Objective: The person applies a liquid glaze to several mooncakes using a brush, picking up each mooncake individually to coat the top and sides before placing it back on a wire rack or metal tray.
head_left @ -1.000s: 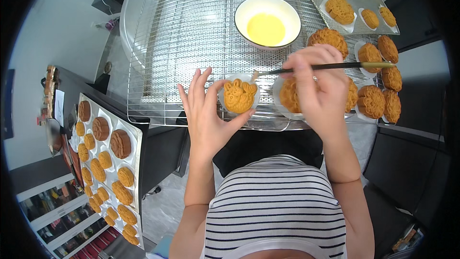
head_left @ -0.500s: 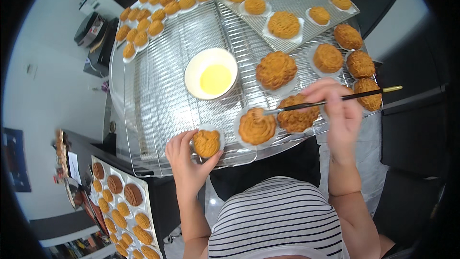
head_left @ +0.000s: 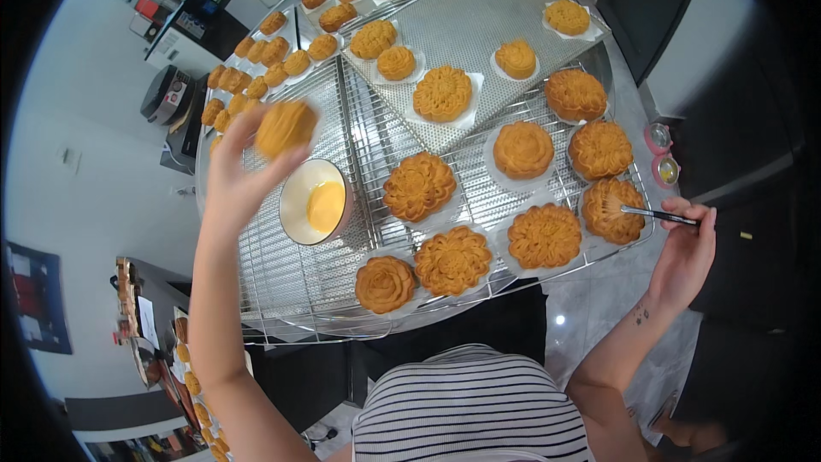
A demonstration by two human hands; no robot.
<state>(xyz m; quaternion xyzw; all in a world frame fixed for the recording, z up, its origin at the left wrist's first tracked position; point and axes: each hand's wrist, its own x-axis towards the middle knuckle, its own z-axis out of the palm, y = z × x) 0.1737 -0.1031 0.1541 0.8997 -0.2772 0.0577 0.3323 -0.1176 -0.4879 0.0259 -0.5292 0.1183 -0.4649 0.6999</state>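
My left hand (head_left: 233, 178) grips a golden mooncake (head_left: 287, 129), blurred by motion and held up off the rack, at the far left of the bowl. Just below it stands a white bowl (head_left: 293, 205) with yellow liquid (head_left: 327, 208) in it. At the right, my right hand (head_left: 687, 257) pinches a thin black brush (head_left: 657, 216). Its bristles lie over the top of a mooncake (head_left: 611, 227) at the rack's right corner. Other patterned mooncakes, such as a flower-shaped one (head_left: 544, 236) and a rose-shaped one (head_left: 385, 284), rest on white paper along the near edge.
The wire rack (head_left: 282, 304) lies on a round table. A perforated metal tray (head_left: 487, 21) with several mooncakes overlaps its far side. More mooncakes sit at the far left and on a lower tray (head_left: 247, 363) at the left. A dark cabinet (head_left: 744, 231) stands at the right.
My left hand has lifted a mooncake off the rack's near edge, up past the bowl. My right hand has carried the brush from a near, middle mooncake to the right corner one. The view has shifted.
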